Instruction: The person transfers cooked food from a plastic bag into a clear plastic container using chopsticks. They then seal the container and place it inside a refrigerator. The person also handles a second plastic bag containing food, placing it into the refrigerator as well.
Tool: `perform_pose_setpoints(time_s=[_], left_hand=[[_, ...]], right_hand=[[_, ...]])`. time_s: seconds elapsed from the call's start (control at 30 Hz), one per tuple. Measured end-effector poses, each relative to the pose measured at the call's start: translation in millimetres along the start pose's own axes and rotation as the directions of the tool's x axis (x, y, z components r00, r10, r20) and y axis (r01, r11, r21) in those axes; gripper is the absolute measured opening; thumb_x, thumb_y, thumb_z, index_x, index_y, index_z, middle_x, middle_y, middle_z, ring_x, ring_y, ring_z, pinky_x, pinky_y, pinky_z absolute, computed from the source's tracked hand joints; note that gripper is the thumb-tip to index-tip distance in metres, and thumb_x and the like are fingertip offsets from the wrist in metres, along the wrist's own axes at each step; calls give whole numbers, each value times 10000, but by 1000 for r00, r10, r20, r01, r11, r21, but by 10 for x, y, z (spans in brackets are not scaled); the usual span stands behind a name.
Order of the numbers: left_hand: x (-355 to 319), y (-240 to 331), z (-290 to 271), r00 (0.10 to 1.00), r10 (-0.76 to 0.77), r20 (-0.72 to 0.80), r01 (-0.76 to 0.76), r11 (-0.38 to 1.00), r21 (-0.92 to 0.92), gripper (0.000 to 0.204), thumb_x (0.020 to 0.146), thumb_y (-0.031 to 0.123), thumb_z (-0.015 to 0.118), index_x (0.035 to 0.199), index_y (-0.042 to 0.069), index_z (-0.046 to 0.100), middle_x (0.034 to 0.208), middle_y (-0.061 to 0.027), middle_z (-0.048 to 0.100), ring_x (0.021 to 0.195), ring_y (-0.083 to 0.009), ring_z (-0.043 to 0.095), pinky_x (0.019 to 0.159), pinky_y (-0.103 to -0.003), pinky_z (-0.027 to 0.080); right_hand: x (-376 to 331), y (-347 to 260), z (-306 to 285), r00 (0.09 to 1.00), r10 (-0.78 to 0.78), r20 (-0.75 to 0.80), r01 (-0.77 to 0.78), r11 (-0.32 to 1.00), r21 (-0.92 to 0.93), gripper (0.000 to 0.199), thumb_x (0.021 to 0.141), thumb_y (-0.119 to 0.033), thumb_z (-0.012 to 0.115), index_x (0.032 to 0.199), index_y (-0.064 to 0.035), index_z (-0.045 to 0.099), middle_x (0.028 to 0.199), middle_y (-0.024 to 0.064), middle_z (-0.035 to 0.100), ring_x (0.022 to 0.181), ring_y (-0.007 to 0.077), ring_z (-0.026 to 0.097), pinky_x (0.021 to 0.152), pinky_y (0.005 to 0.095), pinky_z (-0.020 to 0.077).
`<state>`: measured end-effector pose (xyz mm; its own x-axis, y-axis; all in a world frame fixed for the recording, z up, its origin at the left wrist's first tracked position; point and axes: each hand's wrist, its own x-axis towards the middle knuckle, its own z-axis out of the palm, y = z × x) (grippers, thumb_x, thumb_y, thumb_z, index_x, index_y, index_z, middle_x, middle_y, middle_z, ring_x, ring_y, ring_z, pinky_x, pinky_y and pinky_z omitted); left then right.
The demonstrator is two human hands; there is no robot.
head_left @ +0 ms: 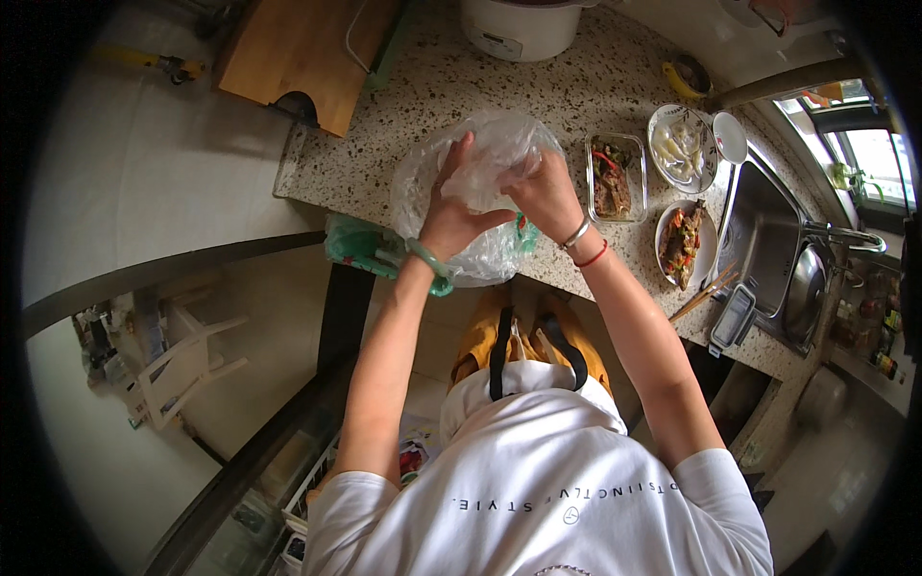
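A crumpled clear plastic bag [495, 144] spreads over the counter's front edge in front of me. My left hand [456, 213] is against the bag's left side, thumb and fingers spread apart, with part of the fingers behind the plastic. On the other side, my right hand [545, 197] has its fingers bent in and closed on the bag's film. Something green and red [524, 233] shows at the bag under my right hand. A green plastic bag [357, 245] hangs at the counter edge, left of my left wrist.
Right of the bag are a glass container of food [615, 178], a plate of pale pieces [683, 149] and a plate with cooked fish [681, 245]. Chopsticks [706, 291] lie near the sink [765, 216]. A white cooker [521, 34] and wooden board [288, 58] stand behind.
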<state>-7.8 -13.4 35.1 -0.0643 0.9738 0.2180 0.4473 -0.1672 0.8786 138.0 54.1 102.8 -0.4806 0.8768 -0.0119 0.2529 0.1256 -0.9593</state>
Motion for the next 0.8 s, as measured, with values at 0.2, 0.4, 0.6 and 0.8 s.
perform_pose_setpoints(time_s=[0.2,0.4,0.6,0.8], left_hand=[[178,-18,215,978,145,-147,-98,953,286,590,773,360,694,1270,111,498,1304,-79,493,1227,-255,431,1045,-391,303],[259,93,69,988,127,-91,-99,959,266,285,877,179,585,1116,24,602,1065,-112,637,981,-264,597,819,-362,464],[265,147,121,963,-224,-152,166,933,-320,245,933,126,517,1119,-31,543,1062,-127,598,978,-208,553,850,-325,448],[310,262,196,976,-143,-165,100,964,-245,409,864,133,599,1223,-23,480,1251,-154,483,1145,-248,467,983,-351,368]], right_hand=[[-129,-263,-48,967,-255,17,256,965,-55,352,716,-31,677,1063,-21,618,975,150,600,776,309,590,696,310,486],[-144,-227,-147,972,-191,-134,225,922,314,395,770,8,593,1162,10,551,998,63,596,785,116,574,716,255,488],[-111,339,-203,987,-120,-106,97,975,-200,577,754,-154,731,1266,-24,498,1231,120,519,782,171,594,716,294,516],[-56,596,207,970,-233,-71,189,904,-383,445,701,-255,744,1066,-45,599,1085,165,582,959,363,566,816,425,499]])
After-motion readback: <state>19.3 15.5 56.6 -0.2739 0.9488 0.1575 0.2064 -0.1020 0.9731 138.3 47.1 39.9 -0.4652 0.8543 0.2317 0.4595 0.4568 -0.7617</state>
